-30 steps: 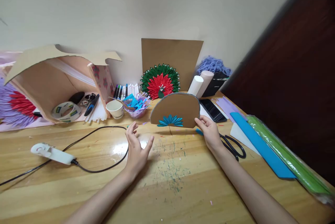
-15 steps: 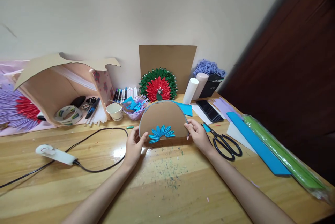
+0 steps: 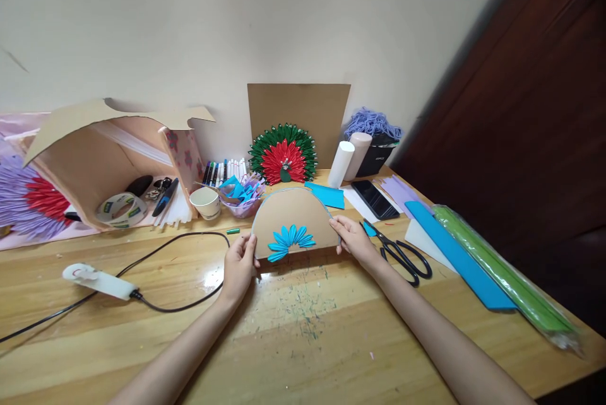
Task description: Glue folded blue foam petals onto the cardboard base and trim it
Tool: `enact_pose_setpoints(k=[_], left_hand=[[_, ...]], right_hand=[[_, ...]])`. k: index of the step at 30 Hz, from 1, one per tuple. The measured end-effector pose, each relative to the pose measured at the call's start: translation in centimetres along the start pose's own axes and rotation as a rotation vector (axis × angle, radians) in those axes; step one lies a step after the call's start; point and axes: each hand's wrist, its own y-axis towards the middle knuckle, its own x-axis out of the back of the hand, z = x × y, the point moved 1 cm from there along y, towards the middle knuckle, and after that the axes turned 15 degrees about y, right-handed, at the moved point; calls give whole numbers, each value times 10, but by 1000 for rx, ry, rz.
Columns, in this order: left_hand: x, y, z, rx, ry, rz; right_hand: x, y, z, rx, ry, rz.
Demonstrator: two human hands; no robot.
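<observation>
A half-round piece of cardboard (image 3: 296, 209) with a blue edge is held up over the table, tilted back. Blue folded paper petals (image 3: 290, 241) fan out along the middle of its straight lower edge. My left hand (image 3: 240, 263) pinches the cardboard's left corner, thumb in front. At the right corner my right hand (image 3: 353, 240) grips it the same way, its fingers partly hidden behind. Just right of that hand lie black-handled scissors (image 3: 402, 257) with a blue paper scrap at the blades.
Behind stands a red and green paper peacock (image 3: 284, 156) before a cardboard sheet (image 3: 298, 99). On the left are a white glue gun (image 3: 99, 282) with its black cord, a paper cup (image 3: 205, 203) and a pink box (image 3: 76, 171). A phone (image 3: 375, 199) and green wrapped paper (image 3: 502, 272) lie right.
The cardboard has tipped slightly further back and sunk a little, both hands still on it. The whole view has shifted slightly; the table things stay in place.
</observation>
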Motion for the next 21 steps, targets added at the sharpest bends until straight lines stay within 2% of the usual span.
enact_pose_setpoints(k=[9, 18, 21], left_hand=[[0, 1, 3, -61, 114, 11], [-1, 2, 5, -60, 125, 62], [-2, 2, 5, -67, 91, 82]], right_hand=[[10, 7, -8, 8, -49, 30], [30, 10, -1, 26, -180, 218], [34, 9, 4, 20, -198, 238]])
